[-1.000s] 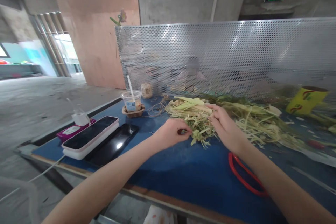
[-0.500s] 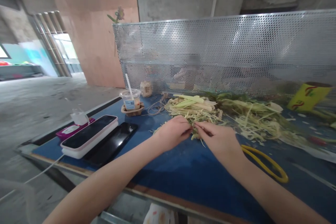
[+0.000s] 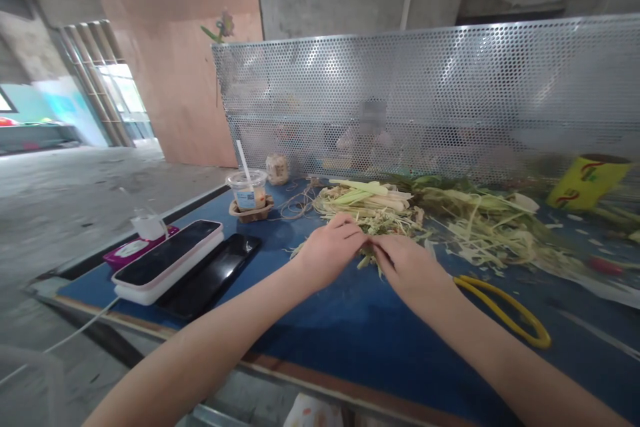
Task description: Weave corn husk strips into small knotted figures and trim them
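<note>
My left hand [image 3: 334,245] and my right hand [image 3: 406,259] meet fingertip to fingertip over the blue table [image 3: 340,327]. Both are closed in a pinch around a small bunch of pale green plant strips [image 3: 368,259], whose ends poke out below the fingers. The fingers hide most of it. Just beyond my hands lies a pile of pale green and yellowish husk strips [image 3: 367,197], with shredded pieces on its near side. A looser heap of similar shreds [image 3: 483,233] spreads to the right.
A yellow loop-shaped handle [image 3: 515,310] lies by my right forearm. At left are a pink-edged phone [image 3: 170,253] on a white block, a black phone [image 3: 215,273] and a lidded cup [image 3: 249,192]. A perforated metal screen [image 3: 425,93] stands behind; a yellow roll [image 3: 587,183] sits at right.
My hands have drawn closer together, and their fingertips now touch. The left fingers have turned further over the plant strips, covering more of them.
</note>
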A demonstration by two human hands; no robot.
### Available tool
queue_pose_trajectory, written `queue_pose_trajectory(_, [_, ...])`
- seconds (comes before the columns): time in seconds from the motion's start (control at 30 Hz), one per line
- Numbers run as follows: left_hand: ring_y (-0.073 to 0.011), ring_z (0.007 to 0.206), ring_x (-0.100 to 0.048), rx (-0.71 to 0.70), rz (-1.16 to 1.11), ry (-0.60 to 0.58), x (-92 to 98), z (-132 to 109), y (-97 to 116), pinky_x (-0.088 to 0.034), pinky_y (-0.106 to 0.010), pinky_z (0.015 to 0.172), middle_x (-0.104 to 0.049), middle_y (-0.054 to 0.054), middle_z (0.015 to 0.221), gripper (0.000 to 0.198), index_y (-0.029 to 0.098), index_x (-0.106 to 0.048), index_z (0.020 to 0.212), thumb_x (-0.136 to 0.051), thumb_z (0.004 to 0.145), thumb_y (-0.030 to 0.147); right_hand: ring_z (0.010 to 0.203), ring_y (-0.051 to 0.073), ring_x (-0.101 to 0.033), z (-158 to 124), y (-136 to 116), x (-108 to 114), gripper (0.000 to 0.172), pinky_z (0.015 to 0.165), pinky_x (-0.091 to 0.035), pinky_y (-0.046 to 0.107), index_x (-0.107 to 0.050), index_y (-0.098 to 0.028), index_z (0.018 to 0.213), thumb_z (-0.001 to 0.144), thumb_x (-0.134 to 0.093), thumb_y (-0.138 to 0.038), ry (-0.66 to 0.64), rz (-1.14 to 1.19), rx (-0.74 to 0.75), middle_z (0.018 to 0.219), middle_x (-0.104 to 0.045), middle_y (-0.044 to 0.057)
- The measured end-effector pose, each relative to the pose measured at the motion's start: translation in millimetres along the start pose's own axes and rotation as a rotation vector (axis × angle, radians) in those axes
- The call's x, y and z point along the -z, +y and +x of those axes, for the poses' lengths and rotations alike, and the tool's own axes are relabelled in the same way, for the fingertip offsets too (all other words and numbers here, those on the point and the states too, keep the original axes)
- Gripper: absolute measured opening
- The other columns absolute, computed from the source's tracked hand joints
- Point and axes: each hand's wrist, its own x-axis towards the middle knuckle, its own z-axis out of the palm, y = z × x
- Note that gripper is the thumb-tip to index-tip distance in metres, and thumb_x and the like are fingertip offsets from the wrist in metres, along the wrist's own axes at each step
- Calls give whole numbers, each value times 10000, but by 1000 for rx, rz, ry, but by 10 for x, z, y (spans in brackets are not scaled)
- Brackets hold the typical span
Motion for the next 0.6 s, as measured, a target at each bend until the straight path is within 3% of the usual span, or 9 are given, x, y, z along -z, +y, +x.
queue_pose_trajectory(0.2, [-191, 1067, -429, 3, 90, 96, 57, 27, 31, -404, -363, 910, -549, -89, 1072, 175, 151, -576, 870, -403, 846, 144, 739, 208, -586, -1, -40, 63, 211, 638, -448, 314, -590, -139, 845, 833, -380, -156, -10, 32, -35, 771, -636, 85])
queue_pose_trajectory(0.37, [-156, 945, -483, -50, -3, -16, 31, 40, 23, -430, -318, 861, -592, -64, 875, 161, 136, -538, 897, -383, 857, 148, 738, 199, -582, -10, -37, 62, 199, 634, -438, 301, -583, -161, 839, 830, -385, -142, 5, 17, -9, 758, -634, 69])
queue_pose_trajectory(0.6, [-142, 820, -466, 40, -151, -29, -28, 36, 0, -441, -275, 769, -539, -48, 799, 163, 135, -501, 781, -358, 857, 110, 744, 213, -560, -48, 1, 47, 194, 624, -416, 301, -565, -160, 871, 845, -373, -140, 86, -93, 60, 785, -618, 89])
